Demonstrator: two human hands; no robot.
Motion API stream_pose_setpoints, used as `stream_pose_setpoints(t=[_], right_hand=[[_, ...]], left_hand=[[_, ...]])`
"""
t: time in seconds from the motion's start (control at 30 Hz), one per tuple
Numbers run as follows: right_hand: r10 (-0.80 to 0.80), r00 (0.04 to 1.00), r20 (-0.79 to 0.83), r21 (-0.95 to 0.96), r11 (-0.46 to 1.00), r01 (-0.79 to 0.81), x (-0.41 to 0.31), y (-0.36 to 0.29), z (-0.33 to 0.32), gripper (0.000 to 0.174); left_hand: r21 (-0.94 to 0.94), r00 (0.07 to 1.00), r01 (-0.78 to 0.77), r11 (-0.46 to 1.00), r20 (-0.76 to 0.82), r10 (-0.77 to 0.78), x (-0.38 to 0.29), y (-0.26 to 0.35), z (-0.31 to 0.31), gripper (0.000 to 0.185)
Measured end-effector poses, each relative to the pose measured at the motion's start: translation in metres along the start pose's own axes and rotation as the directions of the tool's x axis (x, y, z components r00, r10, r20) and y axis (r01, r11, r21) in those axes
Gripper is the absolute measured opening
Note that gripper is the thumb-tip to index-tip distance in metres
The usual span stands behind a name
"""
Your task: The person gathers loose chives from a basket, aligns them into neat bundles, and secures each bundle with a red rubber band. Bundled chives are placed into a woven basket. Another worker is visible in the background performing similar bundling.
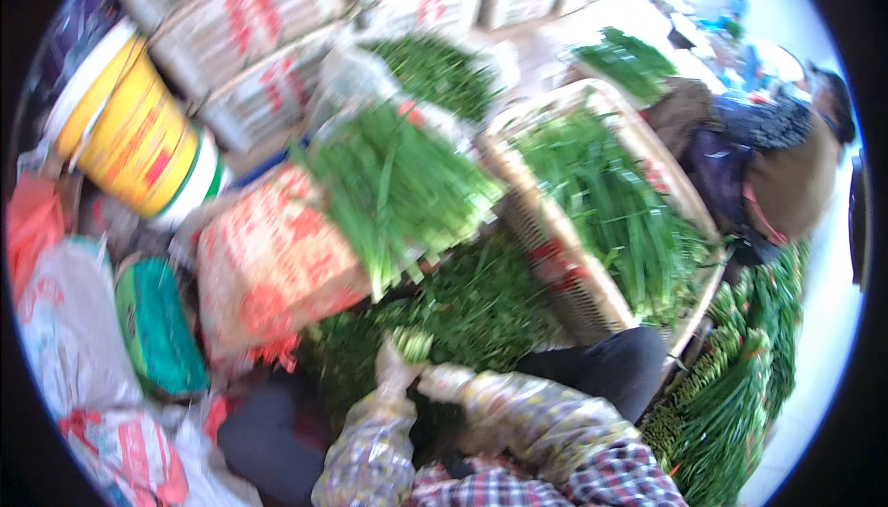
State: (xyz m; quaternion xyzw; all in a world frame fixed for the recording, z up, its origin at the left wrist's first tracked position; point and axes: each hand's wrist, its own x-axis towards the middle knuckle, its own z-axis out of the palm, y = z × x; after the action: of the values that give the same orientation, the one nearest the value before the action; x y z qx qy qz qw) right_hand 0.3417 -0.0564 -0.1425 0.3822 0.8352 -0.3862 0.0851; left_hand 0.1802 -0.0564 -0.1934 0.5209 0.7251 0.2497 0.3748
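My left hand (394,367), in a pale glove, is closed around a bunch of garlic chives (413,344), its pale cut ends facing up and away from me. My right hand (441,380) sits against the lower side of that bunch; blur hides its fingers. Both hands are low between my knees, over a heap of loose green leaves (479,292). Just beyond lies a thick layer of loose chives (402,188) on top of a red-and-white printed sack (277,250). To the right, a wicker basket (583,257) holds more long chives (617,208).
Tied chive bundles (728,396) are piled at right on the floor. A person (770,153) crouches beyond the basket. A yellow bucket (139,139) lies tilted at left near a green bag (163,326) and white sacks (76,326). Printed boxes (257,14) are stacked behind.
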Motion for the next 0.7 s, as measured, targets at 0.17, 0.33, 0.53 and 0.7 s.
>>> stream_pose_setpoints(t=[0.17,0.33,0.53,0.7], right_hand=[[0.065,0.994,0.085,0.497,0.862,-0.099,0.049,0.009,0.05,0.034],[0.082,0.969,0.234,0.956,0.161,-0.245,0.024,0.002,0.023,0.038],[-0.266,0.925,0.27,0.83,-0.422,-0.364,-0.011,-0.016,-0.041,0.028],[-0.087,0.996,0.002,0.996,0.091,0.006,-0.041,-0.08,-0.08,0.051]], left_hand=[[-0.129,0.995,-0.072,0.989,0.062,0.08,0.001,-0.05,-0.004,0.137],[-0.42,0.944,0.196,0.886,0.326,-0.054,-0.037,0.106,-0.079,0.105],[-0.473,0.92,-0.129,0.871,0.27,0.283,-0.04,0.223,-0.077,0.086],[-0.493,0.892,-0.237,0.837,0.23,0.388,-0.049,0.273,-0.061,0.071]])
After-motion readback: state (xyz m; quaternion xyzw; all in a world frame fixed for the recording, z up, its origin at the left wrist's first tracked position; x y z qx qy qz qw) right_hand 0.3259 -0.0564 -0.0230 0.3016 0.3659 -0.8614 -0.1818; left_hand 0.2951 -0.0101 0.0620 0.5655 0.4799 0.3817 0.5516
